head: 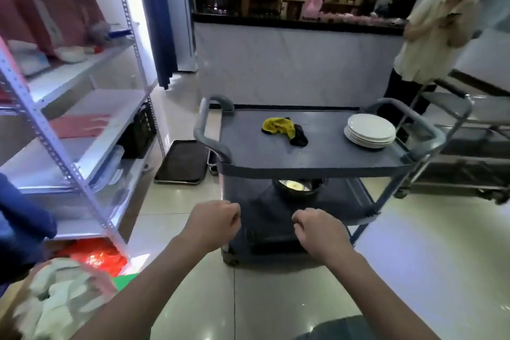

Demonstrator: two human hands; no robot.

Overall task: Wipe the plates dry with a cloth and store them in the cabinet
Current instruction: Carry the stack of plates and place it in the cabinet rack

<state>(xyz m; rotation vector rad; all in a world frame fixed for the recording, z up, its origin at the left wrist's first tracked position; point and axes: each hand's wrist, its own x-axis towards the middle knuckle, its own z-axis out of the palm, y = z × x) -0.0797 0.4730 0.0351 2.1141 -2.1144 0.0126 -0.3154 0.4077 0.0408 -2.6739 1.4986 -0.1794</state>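
A stack of several white plates point(369, 130) sits on the right end of a grey cart's top shelf point(248, 157). A crumpled yellow and black cloth point(284, 128) lies near the middle of that shelf. My left hand point(214, 222) and my right hand point(320, 229) hover side by side in front of the cart, below its top shelf. Both have curled fingers and hold nothing. Neither touches the cart.
A white metal shelving rack point(69, 124) stands on the left with red items and bins. A dark tray point(182, 161) lies on the floor beside it. A person point(430, 36) stands at the right by a steel cart point(469, 146). A counter point(298, 61) is behind.
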